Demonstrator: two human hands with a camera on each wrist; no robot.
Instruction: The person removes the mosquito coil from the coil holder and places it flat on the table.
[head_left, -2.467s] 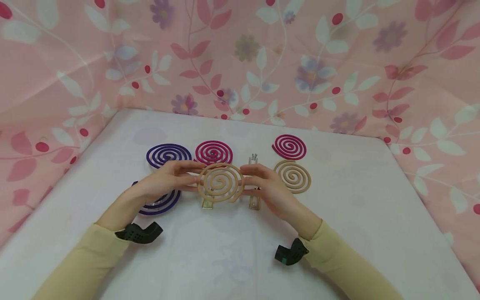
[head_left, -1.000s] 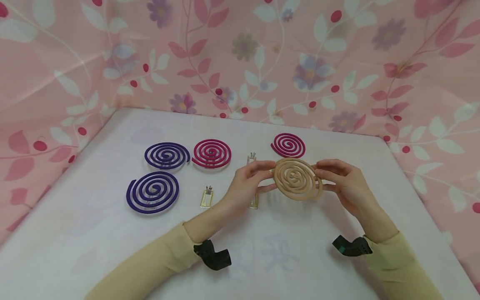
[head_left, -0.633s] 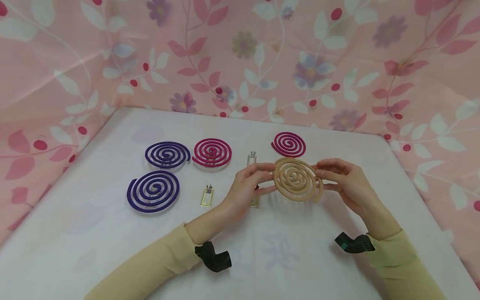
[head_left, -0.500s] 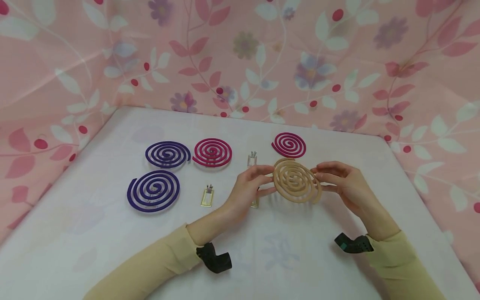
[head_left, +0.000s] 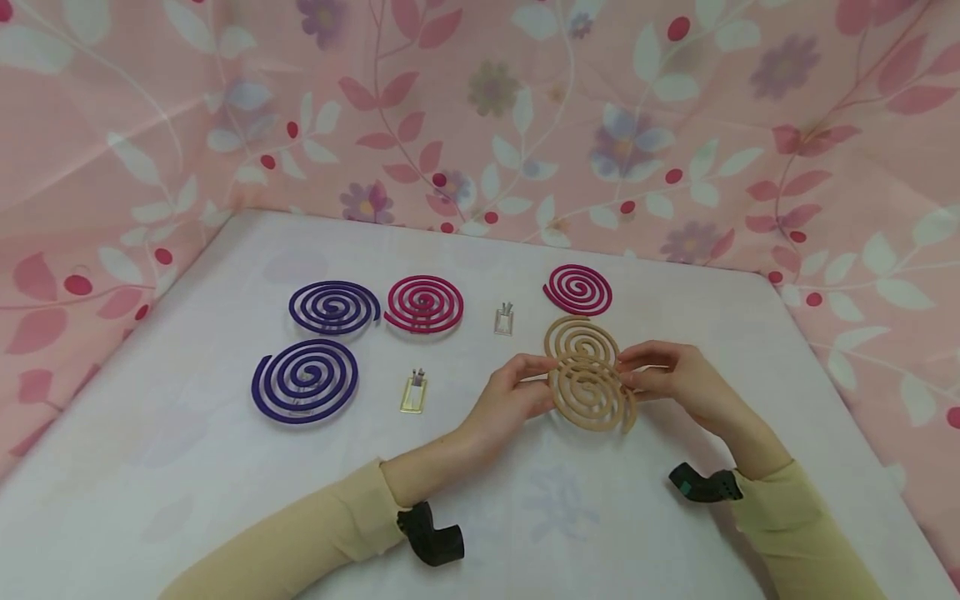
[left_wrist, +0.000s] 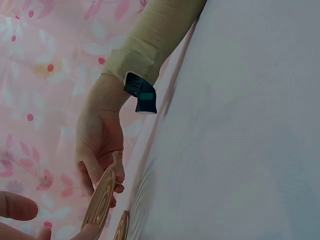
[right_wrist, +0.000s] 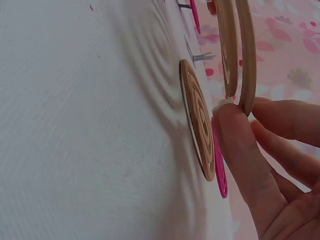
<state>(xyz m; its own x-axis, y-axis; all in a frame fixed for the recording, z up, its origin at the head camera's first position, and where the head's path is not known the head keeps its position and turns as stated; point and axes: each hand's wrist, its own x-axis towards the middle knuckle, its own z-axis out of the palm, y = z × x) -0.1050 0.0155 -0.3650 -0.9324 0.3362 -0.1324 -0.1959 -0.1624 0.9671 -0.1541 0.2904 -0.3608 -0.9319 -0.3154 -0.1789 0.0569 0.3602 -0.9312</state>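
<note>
A tan mosquito coil [head_left: 590,398] is held above the table between both hands, tilted in the head view. My left hand [head_left: 504,402] pinches its left edge; in the left wrist view, a fingertip [left_wrist: 89,232] lies against the coil [left_wrist: 102,197]. On the opposite edge, my right hand [head_left: 678,379] pinches it, with the thumb [right_wrist: 237,130] against the rim in the right wrist view. Behind it, a second tan coil [head_left: 581,333] lies on the table and is partly overlapped by the held one in the head view.
Two purple coils [head_left: 334,307] and a pink coil [head_left: 424,303] sit on the left; another pink coil [head_left: 577,288] lies at the back right. A gold metal coil stand [head_left: 413,393] and a silver one [head_left: 504,320] are left of my hands on the white table [head_left: 480,533].
Both hands have carried the held tan coil from the table's middle to the right, then lowered it toward me. More of the tan coil behind now shows.
</note>
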